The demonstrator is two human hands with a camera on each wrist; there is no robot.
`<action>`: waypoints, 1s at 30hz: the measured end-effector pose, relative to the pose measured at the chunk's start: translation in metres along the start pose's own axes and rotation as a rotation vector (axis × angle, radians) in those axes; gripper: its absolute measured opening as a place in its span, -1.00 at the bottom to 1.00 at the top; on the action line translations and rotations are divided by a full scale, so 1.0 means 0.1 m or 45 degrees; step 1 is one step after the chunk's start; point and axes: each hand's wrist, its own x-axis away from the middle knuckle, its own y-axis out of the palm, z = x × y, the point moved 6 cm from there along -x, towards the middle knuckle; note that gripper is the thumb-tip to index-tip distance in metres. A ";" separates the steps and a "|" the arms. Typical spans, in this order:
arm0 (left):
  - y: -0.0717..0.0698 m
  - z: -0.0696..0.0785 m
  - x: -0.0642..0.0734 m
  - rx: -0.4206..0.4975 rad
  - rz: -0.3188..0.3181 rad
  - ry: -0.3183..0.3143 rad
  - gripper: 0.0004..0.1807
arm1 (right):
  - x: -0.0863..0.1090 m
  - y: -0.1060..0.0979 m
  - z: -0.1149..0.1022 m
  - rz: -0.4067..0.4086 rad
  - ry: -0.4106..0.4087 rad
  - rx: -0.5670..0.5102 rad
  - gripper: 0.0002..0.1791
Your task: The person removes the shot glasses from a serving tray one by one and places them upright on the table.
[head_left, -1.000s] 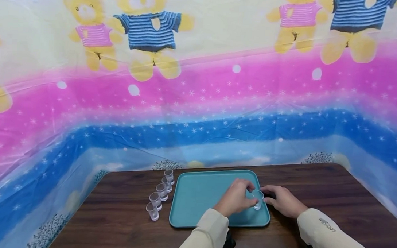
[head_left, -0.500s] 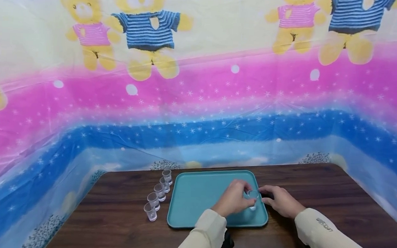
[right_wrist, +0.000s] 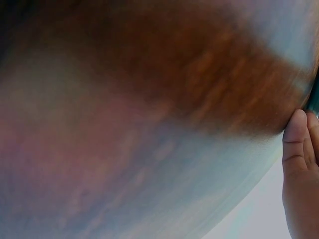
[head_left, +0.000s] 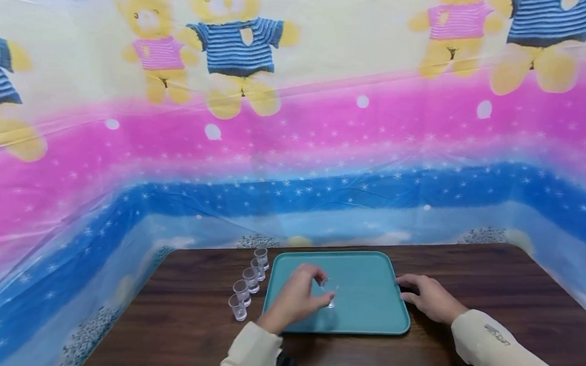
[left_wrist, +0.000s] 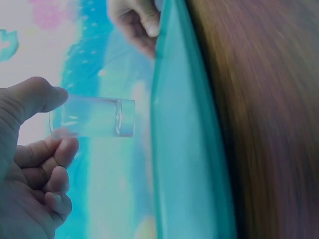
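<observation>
A small clear shot glass (head_left: 330, 296) is pinched by its upper part between the thumb and fingers of my left hand (head_left: 296, 296). In the left wrist view the shot glass (left_wrist: 97, 117) hangs above the teal tray (left_wrist: 182, 149), its thick base towards the tray and a gap between them. My right hand (head_left: 430, 298) rests at the right rim of the tray (head_left: 367, 272), its fingertips right at the edge. In the right wrist view the fingers (right_wrist: 296, 144) lie fairly straight against a sliver of teal rim.
Several more clear shot glasses (head_left: 251, 280) stand upright in a slanting row on the dark wooden table (head_left: 191, 308), just left of the tray. Behind the table hangs a printed cloth (head_left: 324, 125) with teddy bears.
My left hand has carried the shot glass leftward, from the tray's right side towards its middle. The right hand stays at the right rim. The head view has swung slightly left.
</observation>
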 end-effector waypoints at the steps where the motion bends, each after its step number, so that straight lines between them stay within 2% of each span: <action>1: -0.08 -0.03 0.06 -0.017 0.019 0.000 -0.80 | 0.00 0.00 0.00 0.001 -0.001 0.002 -0.56; 4: -0.32 -0.12 0.27 -0.081 0.087 -0.007 -0.80 | 0.01 0.00 0.00 -0.003 -0.010 0.001 -0.55; 8: -0.62 -0.28 0.56 -0.193 0.194 -0.063 -0.76 | 0.01 -0.03 0.01 -0.007 -0.022 0.010 -0.54; 11: -0.81 -0.43 0.74 -0.251 0.265 -0.142 -0.75 | 0.02 -0.08 0.02 0.000 -0.030 0.028 -0.54; 14: -0.93 -0.60 0.90 -0.265 0.281 -0.251 -0.76 | 0.03 -0.11 0.03 -0.003 -0.041 0.046 -0.55; 17: -0.99 -0.76 1.03 -0.269 0.253 -0.349 -0.78 | 0.03 -0.10 0.02 -0.014 -0.043 0.049 -0.55; 20: -1.02 -0.89 1.14 -0.287 0.238 -0.402 -0.78 | 0.02 -0.08 0.00 -0.021 -0.055 0.044 -0.55; 24: -1.03 -1.00 1.23 -0.316 0.234 -0.434 -0.77 | -0.01 -0.04 -0.02 -0.024 -0.064 0.037 -0.55; 30: -1.00 -1.10 1.27 -0.295 0.211 -0.476 -0.77 | -0.04 -0.02 -0.03 -0.032 -0.063 0.033 -0.55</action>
